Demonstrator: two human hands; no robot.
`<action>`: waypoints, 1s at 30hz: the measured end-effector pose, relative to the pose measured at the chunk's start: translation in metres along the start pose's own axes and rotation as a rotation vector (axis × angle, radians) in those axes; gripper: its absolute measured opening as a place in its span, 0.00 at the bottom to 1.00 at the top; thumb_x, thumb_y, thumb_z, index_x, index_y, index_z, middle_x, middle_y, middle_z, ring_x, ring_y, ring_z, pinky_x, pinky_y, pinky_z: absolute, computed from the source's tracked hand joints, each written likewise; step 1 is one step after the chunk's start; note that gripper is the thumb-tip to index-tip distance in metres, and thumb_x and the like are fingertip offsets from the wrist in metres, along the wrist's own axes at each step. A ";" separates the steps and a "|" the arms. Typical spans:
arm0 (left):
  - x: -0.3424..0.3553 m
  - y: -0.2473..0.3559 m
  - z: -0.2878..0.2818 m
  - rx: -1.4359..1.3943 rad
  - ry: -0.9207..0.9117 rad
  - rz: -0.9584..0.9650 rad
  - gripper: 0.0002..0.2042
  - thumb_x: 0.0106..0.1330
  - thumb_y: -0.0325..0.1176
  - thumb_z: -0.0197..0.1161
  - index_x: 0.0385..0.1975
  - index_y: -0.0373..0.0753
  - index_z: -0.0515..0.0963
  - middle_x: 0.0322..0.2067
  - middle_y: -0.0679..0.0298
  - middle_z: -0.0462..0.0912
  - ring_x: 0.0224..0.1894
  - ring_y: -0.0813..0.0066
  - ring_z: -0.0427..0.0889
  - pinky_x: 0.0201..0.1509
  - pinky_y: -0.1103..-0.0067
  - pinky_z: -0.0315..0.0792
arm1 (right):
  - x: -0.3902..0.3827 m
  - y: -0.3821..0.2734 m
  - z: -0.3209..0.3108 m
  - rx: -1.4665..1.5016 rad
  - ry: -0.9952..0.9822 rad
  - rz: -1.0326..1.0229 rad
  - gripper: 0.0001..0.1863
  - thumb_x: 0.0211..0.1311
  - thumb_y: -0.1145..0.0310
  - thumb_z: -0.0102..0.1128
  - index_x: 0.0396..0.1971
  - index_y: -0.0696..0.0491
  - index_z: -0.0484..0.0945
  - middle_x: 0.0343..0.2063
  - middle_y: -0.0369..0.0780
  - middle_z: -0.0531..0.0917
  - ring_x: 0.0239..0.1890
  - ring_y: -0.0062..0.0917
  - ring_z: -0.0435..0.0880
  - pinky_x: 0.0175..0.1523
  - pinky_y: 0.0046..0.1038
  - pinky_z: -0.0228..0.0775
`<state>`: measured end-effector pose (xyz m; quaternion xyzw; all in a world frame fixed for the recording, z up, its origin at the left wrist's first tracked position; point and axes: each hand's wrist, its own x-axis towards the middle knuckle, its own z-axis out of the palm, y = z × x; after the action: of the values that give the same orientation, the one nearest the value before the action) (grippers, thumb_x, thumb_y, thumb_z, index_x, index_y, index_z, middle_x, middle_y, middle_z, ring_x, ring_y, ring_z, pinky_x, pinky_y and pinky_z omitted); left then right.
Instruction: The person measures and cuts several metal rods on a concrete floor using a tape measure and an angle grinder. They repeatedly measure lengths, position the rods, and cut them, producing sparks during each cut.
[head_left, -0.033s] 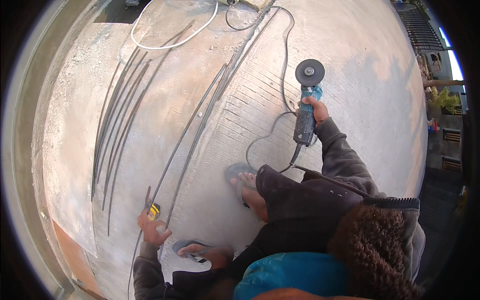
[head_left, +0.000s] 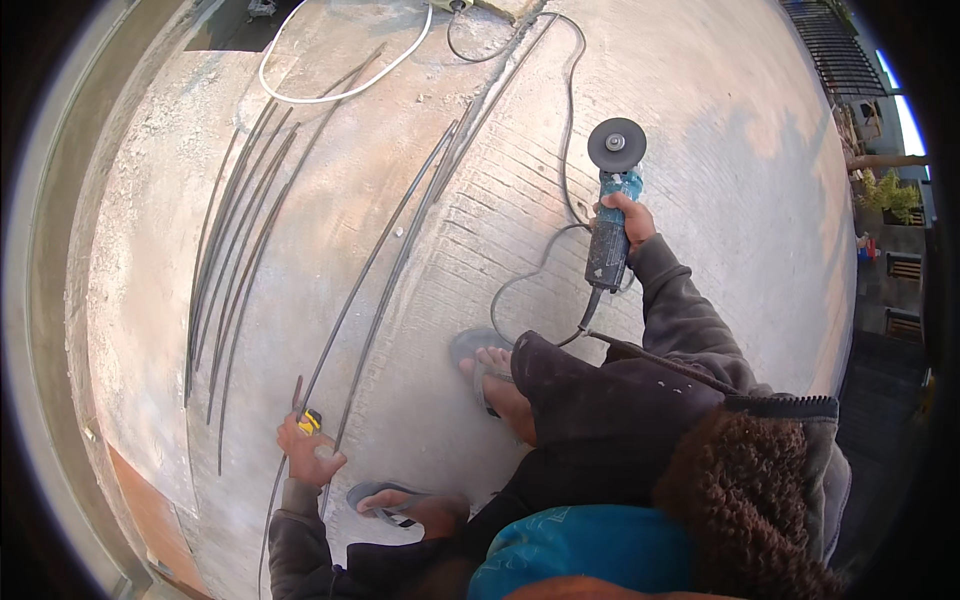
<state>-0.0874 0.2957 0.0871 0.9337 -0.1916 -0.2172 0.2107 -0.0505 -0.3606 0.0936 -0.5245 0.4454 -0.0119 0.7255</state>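
Note:
My right hand (head_left: 635, 220) grips the body of a teal and black angle grinder (head_left: 606, 245), its dark cutting disc (head_left: 616, 147) facing up at the far end. Low on the left, my left hand (head_left: 308, 455) closes over a small yellow and black tape measure (head_left: 313, 421), which the fingers partly hide. A long steel rod (head_left: 350, 292) runs to this hand, and more of it shows beyond. The tip of a short rusty rod (head_left: 297, 388) sticks out just past the fingers. Another long rod (head_left: 377, 318) lies close by on the right.
Several thin steel rods (head_left: 240, 262) lie bunched on the concrete at the left. The grinder's black cord (head_left: 530, 275) loops across the floor beside my sandalled foot (head_left: 507, 400). A white cable (head_left: 350, 92) curves at the top, near a dark opening (head_left: 225, 28).
My left hand has shifted slightly, its fingers covering more of the tape measure. The right hand and grinder stay nearly where they were.

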 end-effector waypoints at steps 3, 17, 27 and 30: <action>0.054 0.034 -0.001 -0.039 0.007 0.000 0.09 0.31 0.35 0.75 0.15 0.49 0.81 0.53 0.52 0.62 0.56 0.49 0.59 0.58 0.59 0.54 | 0.003 0.001 -0.002 -0.021 -0.009 0.011 0.16 0.52 0.62 0.62 0.34 0.60 0.76 0.24 0.45 0.81 0.23 0.31 0.83 0.30 0.32 0.79; 0.306 0.141 0.027 -0.113 0.163 -0.052 0.09 0.34 0.37 0.73 0.10 0.47 0.78 0.57 0.62 0.63 0.61 0.56 0.58 0.65 0.60 0.49 | 0.012 0.003 0.000 -0.009 0.022 -0.077 0.14 0.49 0.69 0.64 0.33 0.61 0.74 0.25 0.44 0.81 0.21 0.31 0.84 0.28 0.33 0.79; 0.318 0.146 0.044 0.053 0.274 0.069 0.10 0.39 0.36 0.73 0.10 0.45 0.77 0.61 0.58 0.62 0.63 0.53 0.57 0.68 0.58 0.49 | 0.013 0.012 -0.015 0.018 0.026 -0.028 0.16 0.49 0.68 0.63 0.37 0.60 0.75 0.30 0.43 0.81 0.26 0.32 0.84 0.33 0.33 0.80; 0.315 0.158 0.034 0.074 0.174 0.096 0.10 0.47 0.35 0.72 0.16 0.42 0.76 0.54 0.57 0.69 0.57 0.54 0.68 0.60 0.61 0.63 | 0.009 0.016 -0.022 0.036 0.024 -0.038 0.16 0.49 0.65 0.63 0.34 0.61 0.75 0.28 0.43 0.81 0.25 0.30 0.84 0.33 0.31 0.80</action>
<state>0.1162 0.0109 0.0319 0.9459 -0.2250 -0.1176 0.2020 -0.0672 -0.3741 0.0743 -0.5197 0.4437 -0.0401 0.7290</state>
